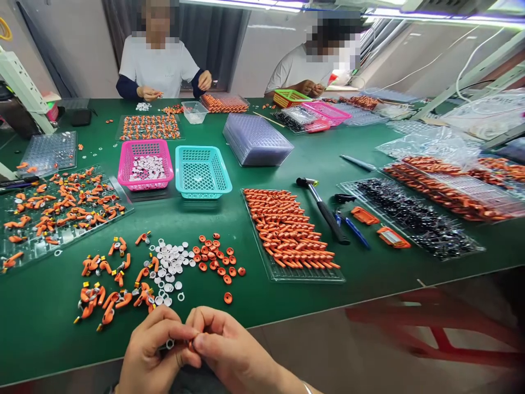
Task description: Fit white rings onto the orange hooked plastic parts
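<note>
My left hand (158, 345) and my right hand (225, 342) meet at the table's near edge, fingers closed. Between their fingertips is a small orange part (191, 345), mostly covered by the fingers. A small white ring (169, 343) shows among my left fingers. Just beyond my hands lie a pile of white discs and rings (172, 262), scattered orange round caps (215, 254), and a loose group of orange curved pieces (117, 295), several with yellow ends.
A tray of orange pieces (291, 235) stands right of centre, near a hammer (324, 210) and black parts (414, 213). Pink (145, 186) and turquoise baskets (203, 189) sit mid-table. Another loaded tray (65, 205) lies left. Two people work across the table (254, 323).
</note>
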A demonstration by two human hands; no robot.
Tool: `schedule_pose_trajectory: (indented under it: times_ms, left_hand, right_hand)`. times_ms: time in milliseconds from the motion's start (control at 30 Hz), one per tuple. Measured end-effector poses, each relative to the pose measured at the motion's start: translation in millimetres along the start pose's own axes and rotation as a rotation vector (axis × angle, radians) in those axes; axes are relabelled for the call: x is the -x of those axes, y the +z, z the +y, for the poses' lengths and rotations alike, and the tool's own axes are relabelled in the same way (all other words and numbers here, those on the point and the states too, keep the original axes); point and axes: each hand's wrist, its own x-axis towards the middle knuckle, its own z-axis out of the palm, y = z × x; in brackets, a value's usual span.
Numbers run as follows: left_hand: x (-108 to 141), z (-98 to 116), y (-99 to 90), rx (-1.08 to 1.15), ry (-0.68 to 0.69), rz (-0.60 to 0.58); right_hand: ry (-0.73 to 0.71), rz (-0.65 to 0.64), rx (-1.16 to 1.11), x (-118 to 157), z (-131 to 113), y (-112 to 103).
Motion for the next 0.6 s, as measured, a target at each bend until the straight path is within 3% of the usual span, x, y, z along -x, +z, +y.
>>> schedule_pose_trajectory:
  times_ms: [100,233,300,433,600]
  left_hand:
    - [-5,5,-1.6,0.036,-0.010,0.043]
    - [-6,8,-2.4,0.117,-0.028,0.075]
    - [-4,8,-2.6,0.141,-0.083,0.060]
    - [0,4,-2.9,0.132,-0.123,0.090]
    - [0,2,-3.4,0.102,-0.004,0.061]
  right_hand:
    - [-0.140,0.017,0.249,4,-2,-8]
    - [-0.596,0.104,0.671,13,-4,-15]
    - [-0.726,0.073,0.808,16,-3,-16]
    - [-0.759,0.055,0.867,18,3,-16]
    - [-0.741,0.089,0.805,16,11,-19]
